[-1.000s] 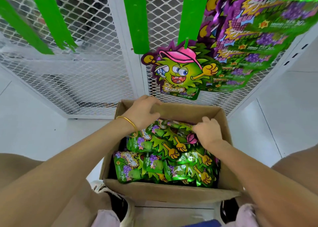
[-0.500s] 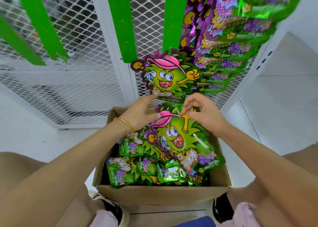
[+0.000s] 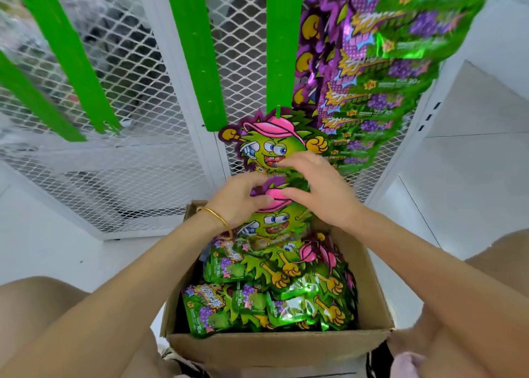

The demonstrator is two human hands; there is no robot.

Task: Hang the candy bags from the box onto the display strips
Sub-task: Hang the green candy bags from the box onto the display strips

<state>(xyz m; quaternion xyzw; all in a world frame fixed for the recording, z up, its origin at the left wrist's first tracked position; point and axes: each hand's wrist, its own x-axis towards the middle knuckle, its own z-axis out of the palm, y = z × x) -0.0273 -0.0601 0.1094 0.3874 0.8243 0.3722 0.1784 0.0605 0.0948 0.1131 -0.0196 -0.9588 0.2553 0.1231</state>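
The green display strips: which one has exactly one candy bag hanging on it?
The strip just left of the packed purple-and-green column of bags: one bag hangs from its bottom hook. The strips further left, such as, are bare.

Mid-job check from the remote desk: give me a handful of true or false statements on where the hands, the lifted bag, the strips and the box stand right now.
1. Both hands hold one candy bag above the box. True: the left hand and right hand grip the top of the lifted bag over the cardboard box.
2. The box is empty. False: many candy bags lie inside.
3. One bag already hangs at the bottom of a green strip. True: the hung bag hangs from the strip.
4. Every green strip is full. False: the strips to the left are bare.
5. The left wrist wears a gold bangle. True: bangle.
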